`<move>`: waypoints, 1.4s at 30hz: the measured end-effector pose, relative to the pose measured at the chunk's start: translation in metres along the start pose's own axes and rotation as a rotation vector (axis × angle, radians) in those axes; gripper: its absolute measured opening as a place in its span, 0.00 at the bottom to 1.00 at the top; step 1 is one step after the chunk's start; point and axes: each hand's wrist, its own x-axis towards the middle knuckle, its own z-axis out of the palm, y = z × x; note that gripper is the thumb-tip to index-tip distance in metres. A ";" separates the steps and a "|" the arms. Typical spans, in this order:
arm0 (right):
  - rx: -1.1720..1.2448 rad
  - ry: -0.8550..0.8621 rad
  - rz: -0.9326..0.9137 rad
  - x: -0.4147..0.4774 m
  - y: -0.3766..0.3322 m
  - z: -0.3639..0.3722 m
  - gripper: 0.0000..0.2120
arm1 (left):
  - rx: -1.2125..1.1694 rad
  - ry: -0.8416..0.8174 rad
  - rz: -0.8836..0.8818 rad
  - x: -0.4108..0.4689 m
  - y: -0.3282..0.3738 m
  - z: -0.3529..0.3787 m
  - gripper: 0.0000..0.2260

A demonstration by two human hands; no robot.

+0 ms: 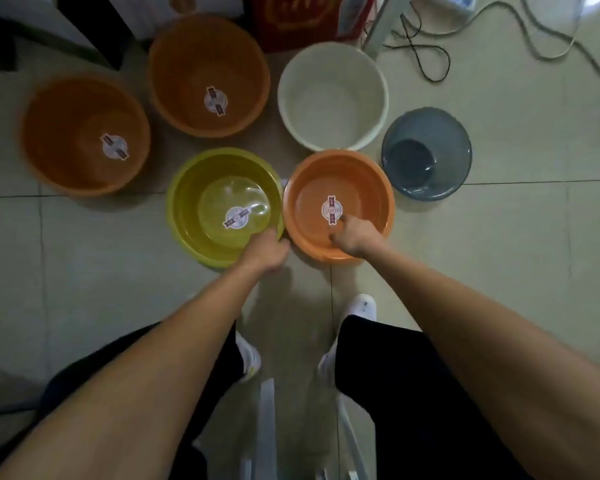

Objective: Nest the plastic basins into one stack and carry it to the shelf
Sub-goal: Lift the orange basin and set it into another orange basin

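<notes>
Several plastic basins stand apart on the tiled floor. A yellow basin point(194, 209) sits in front of me at the left, and my left hand point(265, 251) grips its near right rim. Beside it is a light orange basin point(312, 188); my right hand point(355, 237) holds its near rim with fingers reaching inside. Farther back stand two darker orange basins point(66, 133) point(187, 64), a white basin point(326, 95) and a small blue-grey basin point(440, 133).
A red box point(302, 19) and dark furniture point(84, 26) stand behind the basins. Cables point(426, 53) trail over the floor at the back right beside a metal leg point(378, 26). My shoes and dark trousers point(378, 341) are below, straddling a white frame point(267, 427).
</notes>
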 end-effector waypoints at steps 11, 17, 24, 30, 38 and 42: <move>0.835 0.303 0.429 0.100 0.093 0.078 0.23 | -1.028 -0.133 -0.268 0.082 -0.015 0.098 0.23; 1.054 0.405 0.359 0.027 0.091 0.041 0.20 | -1.122 -0.026 -0.176 0.037 0.003 0.059 0.19; 0.983 0.463 0.083 -0.026 0.040 0.020 0.26 | -1.044 0.309 -0.102 0.014 -0.024 -0.005 0.20; 0.870 0.304 -0.091 -0.032 -0.025 0.082 0.31 | -1.253 0.603 -0.238 -0.031 -0.079 -0.022 0.20; 0.756 0.181 -0.283 0.015 -0.060 0.114 0.28 | -1.246 0.674 -0.384 -0.017 -0.129 -0.032 0.29; 0.631 0.245 -0.297 0.031 -0.061 0.111 0.31 | -1.282 0.612 -0.458 0.018 -0.139 -0.023 0.36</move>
